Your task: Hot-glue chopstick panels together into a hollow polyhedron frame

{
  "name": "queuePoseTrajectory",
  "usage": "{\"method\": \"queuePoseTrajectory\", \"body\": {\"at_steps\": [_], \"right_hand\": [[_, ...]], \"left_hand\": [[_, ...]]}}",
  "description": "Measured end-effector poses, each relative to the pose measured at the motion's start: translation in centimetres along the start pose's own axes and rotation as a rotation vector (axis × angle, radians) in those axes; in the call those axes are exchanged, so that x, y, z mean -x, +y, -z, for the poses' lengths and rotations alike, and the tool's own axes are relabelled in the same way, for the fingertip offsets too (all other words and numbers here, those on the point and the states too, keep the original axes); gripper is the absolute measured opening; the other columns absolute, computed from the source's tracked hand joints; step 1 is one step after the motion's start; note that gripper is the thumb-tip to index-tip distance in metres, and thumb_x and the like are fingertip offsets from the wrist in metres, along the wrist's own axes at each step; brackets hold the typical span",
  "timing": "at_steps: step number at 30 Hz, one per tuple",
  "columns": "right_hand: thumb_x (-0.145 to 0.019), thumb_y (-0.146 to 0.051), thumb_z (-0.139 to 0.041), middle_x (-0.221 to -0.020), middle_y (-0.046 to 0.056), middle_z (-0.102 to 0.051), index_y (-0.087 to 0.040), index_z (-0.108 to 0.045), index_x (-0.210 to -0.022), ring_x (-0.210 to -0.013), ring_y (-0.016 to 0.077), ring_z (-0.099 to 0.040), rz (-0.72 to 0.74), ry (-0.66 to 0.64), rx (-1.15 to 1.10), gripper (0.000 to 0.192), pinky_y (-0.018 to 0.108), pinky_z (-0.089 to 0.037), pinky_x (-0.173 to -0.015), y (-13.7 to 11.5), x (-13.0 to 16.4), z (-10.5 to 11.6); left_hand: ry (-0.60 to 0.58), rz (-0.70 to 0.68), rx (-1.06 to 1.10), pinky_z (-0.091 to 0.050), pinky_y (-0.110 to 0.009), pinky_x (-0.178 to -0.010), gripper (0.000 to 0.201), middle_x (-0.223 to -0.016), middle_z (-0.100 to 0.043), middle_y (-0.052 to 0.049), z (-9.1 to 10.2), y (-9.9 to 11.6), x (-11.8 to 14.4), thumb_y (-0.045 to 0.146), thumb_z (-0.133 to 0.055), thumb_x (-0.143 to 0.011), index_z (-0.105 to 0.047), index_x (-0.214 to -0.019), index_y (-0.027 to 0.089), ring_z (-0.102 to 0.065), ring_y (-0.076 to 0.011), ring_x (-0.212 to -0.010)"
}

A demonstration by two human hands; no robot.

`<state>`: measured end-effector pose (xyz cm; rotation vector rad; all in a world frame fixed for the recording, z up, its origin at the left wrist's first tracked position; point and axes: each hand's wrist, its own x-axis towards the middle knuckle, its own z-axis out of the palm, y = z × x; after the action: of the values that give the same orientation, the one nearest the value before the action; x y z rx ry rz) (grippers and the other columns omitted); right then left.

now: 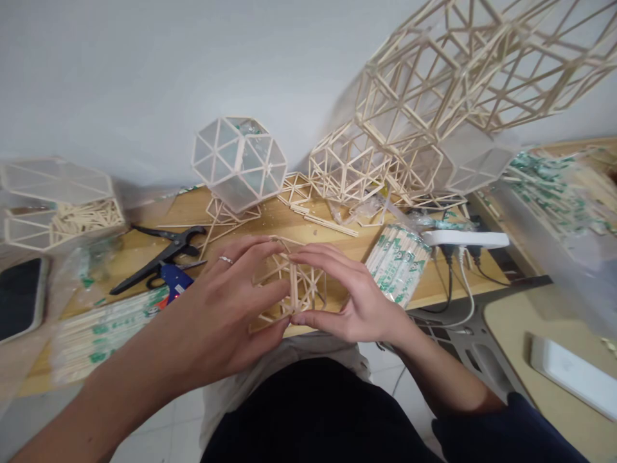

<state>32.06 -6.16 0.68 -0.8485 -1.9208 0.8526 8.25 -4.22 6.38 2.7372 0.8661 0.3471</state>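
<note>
Both hands grip a small open frame of wooden sticks (pixel 295 286) at the table's near edge. My left hand (pixel 236 289), with a ring on one finger, is closed on its left side. On the other side my right hand (pixel 344 292) pinches the frame, thumb below and fingers above. The fingertips meet near an upright bundle of sticks at the frame's middle. Left of my left hand lie a blue glue gun (pixel 174 280) and black scissors or shears (pixel 159 254). Right of my right hand rests a bag of wrapped chopsticks (pixel 396 262).
A panelled polyhedron (pixel 240 161) and a tall stick lattice (pixel 434 83) stand along the wall. A white power strip (pixel 466 240) with cables sits at the right. Another chopstick pack (pixel 106 331), a phone (pixel 22 296) and a panelled box of short sticks (pixel 60 209) are at the left.
</note>
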Motion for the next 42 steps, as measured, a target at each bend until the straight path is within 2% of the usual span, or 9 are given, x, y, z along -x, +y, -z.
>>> {"method": "queuePoseTrajectory", "body": {"at_steps": [6, 10, 14, 19, 22, 26, 30, 35, 42], "right_hand": [[-0.082, -0.037, -0.089, -0.142, 0.012, -0.068, -0.029, -0.058, -0.145, -0.135, 0.0310, -0.063, -0.018, 0.026, 0.023, 0.071, 0.053, -0.052, -0.115, -0.1, 0.0, -0.1], [-0.080, -0.038, -0.092, -0.143, 0.012, -0.068, -0.029, -0.058, -0.145, -0.134, 0.0301, -0.064, -0.020, 0.048, 0.003, 0.074, 0.051, -0.052, -0.116, -0.1, 0.2, 0.1], [-0.077, -0.033, -0.093, -0.144, 0.012, -0.067, -0.029, -0.058, -0.146, -0.136, 0.0299, -0.063, 0.016, 0.052, -0.044, 0.077, 0.050, -0.050, -0.118, 0.3, 0.4, 0.2], [-0.075, -0.031, -0.092, -0.142, 0.012, -0.066, -0.030, -0.058, -0.143, -0.137, 0.0322, -0.062, 0.058, 0.049, -0.107, 0.076, 0.055, -0.046, -0.123, 0.9, 0.6, 0.1], [-0.077, -0.029, -0.090, -0.138, 0.012, -0.068, -0.028, -0.059, -0.142, -0.137, 0.0323, -0.062, 0.079, 0.022, -0.077, 0.072, 0.056, -0.046, -0.122, 0.7, 0.6, -0.1], [-0.081, -0.026, -0.087, -0.134, 0.012, -0.069, -0.027, -0.056, -0.144, -0.136, 0.0315, -0.063, 0.132, -0.003, 0.018, 0.070, 0.056, -0.047, -0.121, 0.1, 0.6, -0.3], [-0.086, -0.020, -0.082, -0.134, 0.014, -0.069, -0.024, -0.051, -0.148, -0.137, 0.0306, -0.061, 0.199, -0.028, 0.131, 0.069, 0.055, -0.048, -0.121, -0.3, 0.8, -0.6], [-0.087, -0.014, -0.080, -0.135, 0.017, -0.068, -0.018, -0.049, -0.149, -0.141, 0.0301, -0.059, 0.267, -0.048, 0.195, 0.069, 0.054, -0.045, -0.125, -0.2, 1.2, -1.0], [-0.087, -0.014, -0.080, -0.135, 0.017, -0.069, -0.017, -0.051, -0.148, -0.141, 0.0297, -0.059, 0.281, -0.037, 0.222, 0.068, 0.055, -0.041, -0.128, -0.2, 1.6, -1.4]], "left_hand": [[0.035, 0.035, 0.044, -0.036, -0.064, -0.126, 0.036, -0.160, -0.050, -0.008, 2.1, -0.4, 0.9, 0.036, -0.072, -0.088, -0.064, -0.123, 0.030, -0.040, -0.0392, -0.154], [0.201, 0.186, 0.068, -0.040, -0.056, -0.126, 0.044, -0.163, -0.048, 0.003, 3.6, -2.0, 3.0, 0.045, -0.067, -0.089, -0.057, -0.131, 0.034, -0.044, -0.0360, -0.152], [0.324, 0.401, 0.183, -0.052, -0.047, -0.112, 0.039, -0.144, -0.065, 0.005, 2.4, -3.6, 4.6, 0.044, -0.055, -0.098, -0.056, -0.136, 0.037, -0.062, -0.0302, -0.134], [0.340, 0.579, 0.311, -0.059, -0.039, -0.091, 0.032, -0.125, -0.076, 0.001, -0.2, -4.2, 5.4, 0.048, -0.051, -0.103, -0.067, -0.127, 0.035, -0.072, -0.0264, -0.114], [0.385, 0.568, 0.389, -0.059, -0.038, -0.097, 0.029, -0.125, -0.077, 0.000, -0.9, -3.8, 5.6, 0.045, -0.051, -0.105, -0.069, -0.124, 0.033, -0.071, -0.0249, -0.117], [0.431, 0.464, 0.434, -0.054, -0.039, -0.108, 0.021, -0.127, -0.075, -0.001, -1.2, -3.1, 5.6, 0.035, -0.057, -0.104, -0.070, -0.120, 0.032, -0.068, -0.0224, -0.123], [0.554, 0.343, 0.248, -0.054, -0.037, -0.103, 0.017, -0.122, -0.075, -0.002, -1.4, -2.6, 5.1, 0.025, -0.071, -0.097, -0.075, -0.113, 0.029, -0.070, -0.0205, -0.116], [0.656, 0.212, 0.026, -0.056, -0.040, -0.096, 0.024, -0.105, -0.080, -0.002, -1.8, -2.2, 4.4, 0.017, -0.080, -0.090, -0.075, -0.111, 0.026, -0.074, -0.0203, -0.098], [0.679, 0.161, -0.051, -0.057, -0.038, -0.091, 0.024, -0.099, -0.080, -0.002, -2.2, -2.0, 4.3, 0.010, -0.077, -0.090, -0.073, -0.110, 0.024, -0.075, -0.0193, -0.094]]}}
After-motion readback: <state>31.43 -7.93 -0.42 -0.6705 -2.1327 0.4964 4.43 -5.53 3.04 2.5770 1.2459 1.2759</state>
